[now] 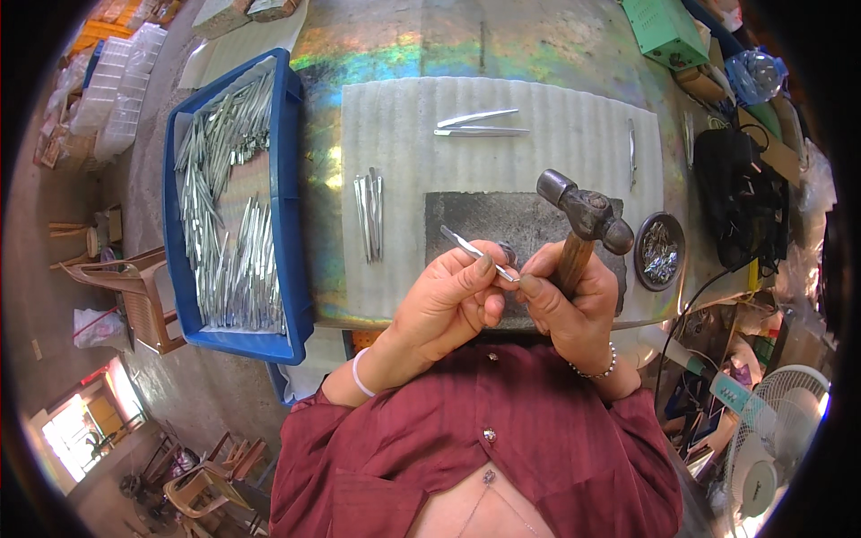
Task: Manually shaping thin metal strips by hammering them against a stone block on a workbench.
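Note:
My left hand (448, 300) pinches a thin metal tweezer-like strip (471, 248) between thumb and fingers, held over a dark steel block (489, 220). My right hand (565, 300) grips the wooden handle of a ball-peen hammer (587, 215), head up, while its fingertips touch the strip's near end. The two hands meet above the block's front edge. A small bunch of similar strips (369, 213) lies on the white corrugated mat (395, 117) to the left.
A blue tray (289, 179) full of metal strips stands at the left. Two more strips (480, 125) lie at the mat's far side. A round dish of small metal parts (660, 251) sits at the right, near black gear and cables (740, 197). A green box (664, 31) is at the far right.

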